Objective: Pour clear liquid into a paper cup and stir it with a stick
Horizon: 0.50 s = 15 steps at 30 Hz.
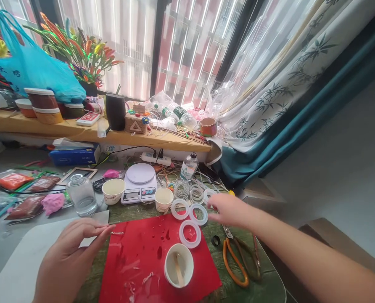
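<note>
Left hand (72,252): fingers pinching thin piece (117,232) by its end, over red sheet's (137,252) upper left corner. Right hand (227,209): fingers parted, just beside pale rings (182,236); contact unclear. Paper cup (168,274), wooden stick (178,267) inside, sits on sheet. Orange-handled tool (228,261) on desk (215,261).

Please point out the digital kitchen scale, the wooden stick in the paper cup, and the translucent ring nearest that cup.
Digital kitchen scale (140,178), head view: on its round platform.
Wooden stick (178,269), head view: midway along its visible length.
Translucent ring (191,244), head view: on its near band.
</note>
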{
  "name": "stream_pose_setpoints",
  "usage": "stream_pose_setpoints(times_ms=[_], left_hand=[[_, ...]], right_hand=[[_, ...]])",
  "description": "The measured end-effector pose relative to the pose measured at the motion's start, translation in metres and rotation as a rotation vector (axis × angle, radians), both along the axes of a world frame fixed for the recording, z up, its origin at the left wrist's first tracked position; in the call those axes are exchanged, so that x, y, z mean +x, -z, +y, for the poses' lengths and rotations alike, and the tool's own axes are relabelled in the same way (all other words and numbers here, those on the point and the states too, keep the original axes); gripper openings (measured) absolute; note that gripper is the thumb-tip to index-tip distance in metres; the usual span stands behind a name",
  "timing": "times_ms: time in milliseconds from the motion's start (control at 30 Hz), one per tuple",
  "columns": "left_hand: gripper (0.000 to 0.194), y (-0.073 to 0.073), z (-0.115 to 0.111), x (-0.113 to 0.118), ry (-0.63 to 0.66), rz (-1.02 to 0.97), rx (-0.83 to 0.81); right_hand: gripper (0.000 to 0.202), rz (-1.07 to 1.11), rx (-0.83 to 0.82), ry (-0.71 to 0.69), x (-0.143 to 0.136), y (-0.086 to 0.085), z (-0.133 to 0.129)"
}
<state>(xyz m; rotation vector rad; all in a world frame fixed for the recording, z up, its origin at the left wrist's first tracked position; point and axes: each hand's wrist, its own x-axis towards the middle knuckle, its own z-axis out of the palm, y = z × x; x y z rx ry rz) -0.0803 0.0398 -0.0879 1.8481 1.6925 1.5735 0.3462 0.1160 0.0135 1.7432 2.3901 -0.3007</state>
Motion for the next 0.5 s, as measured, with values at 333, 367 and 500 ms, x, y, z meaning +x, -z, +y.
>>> stream_pose_setpoints(times_ms=[333,367,500], left_hand=[[0.047,-0.044,-0.007,0.007,-0.347,-0.201,-0.067],[0.049,-0.049,-0.004,0.003,-0.374,-0.203,-0.074],[0.075,-0.054,0.02,-0.013,-0.438,-0.213,-0.154]], right_hand=[[0.015,0.096,-0.097,0.017,0.021,0.052,-0.068],[0.015,0.116,-0.092,0.015,0.022,0.05,-0.067],[0.016,0.189,-0.061,0.014,0.022,0.035,-0.061]])
